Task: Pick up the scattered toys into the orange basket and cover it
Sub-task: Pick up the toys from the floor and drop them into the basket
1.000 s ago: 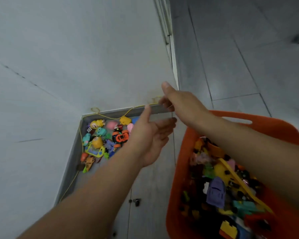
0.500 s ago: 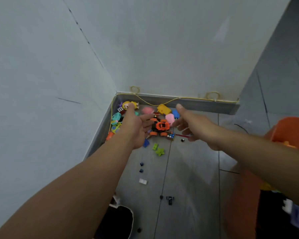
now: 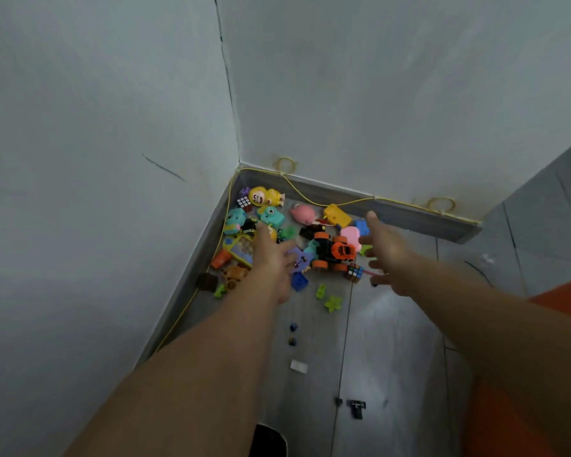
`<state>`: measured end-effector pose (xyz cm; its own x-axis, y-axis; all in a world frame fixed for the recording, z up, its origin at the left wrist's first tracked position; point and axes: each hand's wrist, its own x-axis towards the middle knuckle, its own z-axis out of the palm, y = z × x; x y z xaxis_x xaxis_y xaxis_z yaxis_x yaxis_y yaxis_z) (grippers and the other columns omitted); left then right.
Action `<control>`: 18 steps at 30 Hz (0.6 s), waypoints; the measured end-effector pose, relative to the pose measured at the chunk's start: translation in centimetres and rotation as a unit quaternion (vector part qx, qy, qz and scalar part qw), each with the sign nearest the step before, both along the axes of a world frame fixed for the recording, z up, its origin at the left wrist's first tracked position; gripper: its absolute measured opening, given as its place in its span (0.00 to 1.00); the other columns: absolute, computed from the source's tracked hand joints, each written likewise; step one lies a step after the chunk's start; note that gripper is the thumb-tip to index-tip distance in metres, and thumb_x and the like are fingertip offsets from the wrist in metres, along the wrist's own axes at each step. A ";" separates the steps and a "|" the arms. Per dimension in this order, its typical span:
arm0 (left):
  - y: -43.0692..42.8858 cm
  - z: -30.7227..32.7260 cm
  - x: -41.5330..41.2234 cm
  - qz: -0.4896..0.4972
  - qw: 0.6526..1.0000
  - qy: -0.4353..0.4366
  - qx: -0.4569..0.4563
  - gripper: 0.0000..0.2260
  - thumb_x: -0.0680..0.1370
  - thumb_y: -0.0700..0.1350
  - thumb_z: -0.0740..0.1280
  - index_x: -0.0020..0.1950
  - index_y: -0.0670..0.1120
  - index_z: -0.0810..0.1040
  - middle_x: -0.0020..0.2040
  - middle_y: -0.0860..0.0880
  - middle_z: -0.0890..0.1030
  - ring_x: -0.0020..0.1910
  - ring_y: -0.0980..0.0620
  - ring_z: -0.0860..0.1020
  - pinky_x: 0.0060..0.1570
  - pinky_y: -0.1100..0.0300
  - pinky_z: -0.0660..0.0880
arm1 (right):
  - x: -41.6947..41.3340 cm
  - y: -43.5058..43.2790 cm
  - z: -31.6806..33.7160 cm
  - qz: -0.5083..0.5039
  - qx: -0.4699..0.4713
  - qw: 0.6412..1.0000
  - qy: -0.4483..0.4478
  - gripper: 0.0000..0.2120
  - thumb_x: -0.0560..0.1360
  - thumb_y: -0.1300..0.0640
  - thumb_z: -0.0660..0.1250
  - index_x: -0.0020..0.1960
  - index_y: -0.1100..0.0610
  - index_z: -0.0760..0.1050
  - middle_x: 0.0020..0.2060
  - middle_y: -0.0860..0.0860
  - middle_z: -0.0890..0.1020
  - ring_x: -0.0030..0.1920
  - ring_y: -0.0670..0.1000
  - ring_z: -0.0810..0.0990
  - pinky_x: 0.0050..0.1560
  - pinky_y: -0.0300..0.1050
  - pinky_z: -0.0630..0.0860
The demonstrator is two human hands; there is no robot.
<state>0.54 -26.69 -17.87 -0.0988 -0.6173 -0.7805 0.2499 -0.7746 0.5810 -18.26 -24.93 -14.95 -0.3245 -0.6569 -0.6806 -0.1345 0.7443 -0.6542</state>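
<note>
Both arms are stretched toward the heap of toys (image 3: 271, 215) in the corner, so the gathering step is in hand. The left hand (image 3: 272, 258) hovers over the heap, fingers loose and empty. The right hand (image 3: 388, 250) is spread wide, holding nothing, just beside the orange monster truck (image 3: 335, 253). The next move, I'd say, is to close on the truck or scoop a handful, then carry it right to the orange basket (image 3: 567, 298). Only a sliver of that basket shows at the right edge; its contents and any lid are out of sight. The dark bits on the nearer floor are too small to name.
</note>
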 end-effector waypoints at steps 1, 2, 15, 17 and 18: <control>-0.4 -0.7 0.1 0.005 1.000 -0.009 -0.005 0.44 0.78 0.74 0.41 0.77 0.43 0.70 0.79 0.40 0.66 0.80 0.42 0.59 0.77 0.41 0.48 | -0.8 0.1 -1.2 -0.022 0.005 1.000 0.003 0.38 0.79 0.29 0.51 0.76 0.55 0.69 0.75 0.56 0.69 0.72 0.61 0.69 0.69 0.61 0.70; -0.9 -1.4 0.4 0.016 1.000 -0.023 -0.009 0.43 0.79 0.73 0.42 0.77 0.42 0.70 0.78 0.41 0.67 0.80 0.42 0.60 0.77 0.41 0.50 | -1.7 0.4 -2.3 -0.045 0.010 0.999 0.002 0.38 0.79 0.29 0.51 0.77 0.55 0.68 0.76 0.56 0.69 0.73 0.61 0.68 0.68 0.61 0.69; -1.1 -4.0 -0.5 -0.008 0.987 -0.157 -0.027 0.36 0.81 0.70 0.45 0.82 0.50 0.60 0.82 0.45 0.60 0.79 0.42 0.61 0.75 0.39 0.57 | -5.8 -2.5 -7.1 -0.027 0.044 0.999 0.008 0.43 0.75 0.25 0.55 0.81 0.51 0.59 0.80 0.56 0.61 0.77 0.61 0.63 0.72 0.66 0.64; -1.1 -3.2 -1.0 -0.037 0.989 -0.141 -0.035 0.34 0.83 0.67 0.45 0.82 0.49 0.59 0.82 0.44 0.59 0.79 0.43 0.61 0.73 0.41 0.59 | -5.0 -2.8 -8.2 0.001 0.048 0.999 0.019 0.55 0.64 0.17 0.56 0.81 0.51 0.60 0.80 0.57 0.61 0.77 0.61 0.62 0.74 0.62 0.62; -1.2 -2.9 -1.2 -0.041 0.990 -0.132 -0.035 0.33 0.83 0.66 0.45 0.82 0.48 0.60 0.82 0.44 0.60 0.79 0.43 0.61 0.70 0.43 0.62 | -4.9 -3.1 -9.1 0.016 0.049 0.998 0.032 0.62 0.57 0.14 0.55 0.81 0.51 0.60 0.81 0.58 0.60 0.78 0.61 0.60 0.76 0.62 0.60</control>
